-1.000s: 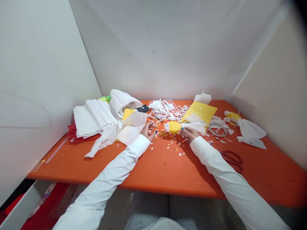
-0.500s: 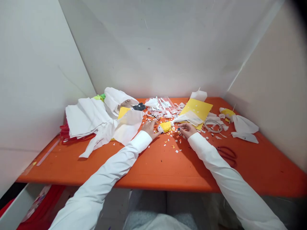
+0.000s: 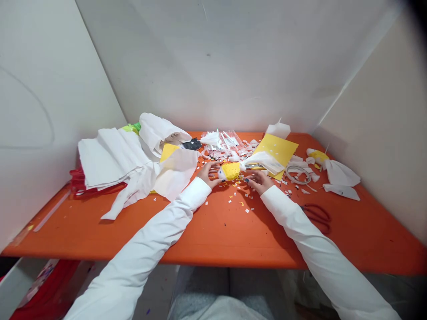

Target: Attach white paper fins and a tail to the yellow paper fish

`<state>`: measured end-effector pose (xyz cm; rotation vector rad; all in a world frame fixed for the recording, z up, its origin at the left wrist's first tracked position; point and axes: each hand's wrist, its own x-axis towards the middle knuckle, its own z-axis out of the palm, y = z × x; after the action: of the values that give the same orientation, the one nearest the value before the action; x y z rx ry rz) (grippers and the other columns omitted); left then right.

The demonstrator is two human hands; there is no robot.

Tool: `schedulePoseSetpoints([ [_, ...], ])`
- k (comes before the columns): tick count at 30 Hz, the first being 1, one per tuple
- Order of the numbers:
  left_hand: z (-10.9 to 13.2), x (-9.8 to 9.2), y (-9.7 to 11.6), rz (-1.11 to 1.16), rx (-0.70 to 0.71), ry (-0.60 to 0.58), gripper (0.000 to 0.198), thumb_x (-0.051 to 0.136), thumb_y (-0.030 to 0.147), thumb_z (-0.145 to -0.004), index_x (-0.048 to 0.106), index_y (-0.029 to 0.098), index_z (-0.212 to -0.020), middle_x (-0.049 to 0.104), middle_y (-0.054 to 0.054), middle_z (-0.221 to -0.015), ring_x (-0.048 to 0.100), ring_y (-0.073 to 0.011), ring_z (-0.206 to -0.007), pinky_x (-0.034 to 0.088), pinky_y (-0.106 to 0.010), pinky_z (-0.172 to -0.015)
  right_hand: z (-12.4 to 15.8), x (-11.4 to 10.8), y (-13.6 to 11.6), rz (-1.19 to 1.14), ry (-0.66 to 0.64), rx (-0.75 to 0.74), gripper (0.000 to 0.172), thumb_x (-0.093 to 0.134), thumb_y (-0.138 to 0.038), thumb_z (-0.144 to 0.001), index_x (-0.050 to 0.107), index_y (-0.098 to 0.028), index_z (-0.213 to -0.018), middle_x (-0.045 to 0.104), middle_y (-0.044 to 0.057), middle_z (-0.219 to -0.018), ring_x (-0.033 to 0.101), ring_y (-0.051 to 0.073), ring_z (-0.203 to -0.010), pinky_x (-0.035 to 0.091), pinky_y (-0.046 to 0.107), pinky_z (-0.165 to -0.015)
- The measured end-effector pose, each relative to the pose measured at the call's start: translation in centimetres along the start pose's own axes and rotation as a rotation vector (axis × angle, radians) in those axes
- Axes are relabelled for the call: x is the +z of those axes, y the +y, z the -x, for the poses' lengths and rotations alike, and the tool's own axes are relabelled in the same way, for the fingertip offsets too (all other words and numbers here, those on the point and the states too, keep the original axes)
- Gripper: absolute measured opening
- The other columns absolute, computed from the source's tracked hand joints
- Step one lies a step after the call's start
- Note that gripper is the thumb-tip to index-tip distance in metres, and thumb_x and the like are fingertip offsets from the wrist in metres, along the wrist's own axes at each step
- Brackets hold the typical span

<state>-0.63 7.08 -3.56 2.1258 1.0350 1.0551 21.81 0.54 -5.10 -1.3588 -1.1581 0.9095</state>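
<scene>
A small fish-like figure (image 3: 231,170) with a yellow body, white head and white tissue tail lies between my two hands. My left hand (image 3: 209,174) grips its white head end between thumb and fingers. On the other side, my right hand (image 3: 259,181) pinches a small dark piece (image 3: 247,180) at its fingertips, just right of the yellow body. The white tail (image 3: 265,160) spreads rightward over a yellow sheet (image 3: 279,151). Small white and yellow scraps (image 3: 241,204) are scattered below the figure.
White sheets and cloth (image 3: 111,155) are piled at left. Plastic packets (image 3: 220,140) lie at the back. To the right are a tape ring (image 3: 298,175), red-handled scissors (image 3: 316,215) and a second yellow and white figure (image 3: 318,155). Walls (image 3: 207,66) enclose the orange table (image 3: 233,244).
The figure has been turned and tilted up in my left hand, which has closed on its head. My right hand has shifted slightly left and down with the dark piece.
</scene>
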Motion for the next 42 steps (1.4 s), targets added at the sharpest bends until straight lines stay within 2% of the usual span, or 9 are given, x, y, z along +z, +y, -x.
schedulePoseSetpoints([
  [4,0.1,-0.4,1.3,0.019,0.119,0.004,0.057,0.073,0.020,-0.062,0.052,0.018,-0.114,0.061,-0.009,-0.106,0.063,-0.0190,-0.093,0.054,-0.032,-0.077,0.0,0.1,-0.4,-0.138,-0.016,0.082,0.055,0.068,-0.056,-0.057,0.058,-0.021,-0.098,0.069,0.007,-0.094,0.064,0.016,-0.070,0.045,0.022,-0.047],
  [9,0.7,-0.4,2.7,-0.073,0.383,0.039,0.043,0.064,0.025,-0.076,0.052,0.018,-0.116,0.059,-0.010,-0.108,0.057,-0.0196,-0.098,0.053,-0.032,-0.078,-0.3,-0.6,-0.7,-0.214,0.013,0.205,0.051,0.071,-0.062,-0.052,0.062,-0.018,-0.075,0.070,0.008,-0.080,0.064,0.016,-0.063,0.041,0.021,-0.041],
  [15,0.9,-0.9,2.8,-0.193,0.585,-0.025,0.032,0.053,0.024,-0.085,0.055,0.022,-0.117,0.052,-0.011,-0.114,0.055,-0.0199,-0.106,0.050,-0.035,-0.087,-0.4,-0.7,-0.9,-0.275,0.029,0.250,0.052,0.074,-0.061,-0.045,0.062,-0.017,-0.068,0.068,0.005,-0.068,0.062,0.014,-0.058,0.039,0.021,-0.041],
  [21,0.6,-1.1,2.4,-0.200,0.587,0.040,0.020,0.058,0.029,-0.083,0.058,0.020,-0.100,0.049,-0.012,-0.119,0.057,-0.0200,-0.104,0.050,-0.037,-0.088,-0.5,-0.7,-1.1,-0.271,0.076,0.233,0.052,0.075,-0.061,-0.043,0.062,-0.017,-0.067,0.067,0.005,-0.068,0.059,0.012,-0.052,0.035,0.020,-0.037],
  [25,0.6,-1.5,2.4,-0.523,0.624,0.011,0.032,0.055,0.033,-0.085,0.057,0.027,-0.117,0.055,-0.011,-0.121,0.057,-0.0231,-0.108,0.048,-0.037,-0.086,-0.2,-0.6,-1.6,-0.265,0.089,0.208,0.053,0.076,-0.061,-0.042,0.061,-0.017,-0.067,0.067,0.005,-0.071,0.059,0.013,-0.055,0.038,0.021,-0.039],
  [28,0.6,-2.0,2.4,-0.669,0.599,0.016,0.022,0.051,0.032,-0.087,0.066,0.032,-0.103,0.063,-0.006,-0.114,0.060,-0.0207,-0.101,0.046,-0.036,-0.084,0.1,-0.6,-1.9,-0.251,0.082,0.192,0.050,0.074,-0.060,-0.046,0.061,-0.018,-0.069,0.067,0.006,-0.074,0.058,0.013,-0.055,0.036,0.021,-0.038],
  [31,0.5,-2.5,2.4,-0.671,0.629,0.020,0.018,0.051,0.031,-0.087,0.069,0.030,-0.092,0.068,-0.004,-0.107,0.063,-0.0181,-0.096,0.046,-0.033,-0.082,0.2,-0.6,-2.0,-0.244,0.073,0.188,0.048,0.073,-0.059,-0.049,0.061,-0.018,-0.068,0.067,0.005,-0.074,0.056,0.011,-0.053,0.033,0.021,-0.038],
  [36,0.5,-2.7,3.0,-0.656,0.660,-0.028,0.025,0.052,0.032,-0.087,0.063,0.037,-0.109,0.069,-0.004,-0.107,0.065,-0.0163,-0.094,0.045,-0.032,-0.081,0.1,-0.7,-1.9,-0.237,0.046,0.190,0.049,0.074,-0.061,-0.047,0.062,-0.017,-0.067,0.064,0.004,-0.067,0.052,0.009,-0.050,0.033,0.021,-0.038],
  [42,0.6,-2.6,3.2,-0.635,0.642,-0.083,0.020,0.049,0.033,-0.089,0.068,0.028,-0.089,0.071,-0.004,-0.103,0.065,-0.0153,-0.093,0.047,-0.031,-0.079,0.3,-0.8,-2.1,-0.229,0.035,0.185,0.048,0.072,-0.061,-0.049,0.062,-0.017,-0.066,0.060,0.002,-0.060,0.046,0.007,-0.044,0.031,0.021,-0.037],
])
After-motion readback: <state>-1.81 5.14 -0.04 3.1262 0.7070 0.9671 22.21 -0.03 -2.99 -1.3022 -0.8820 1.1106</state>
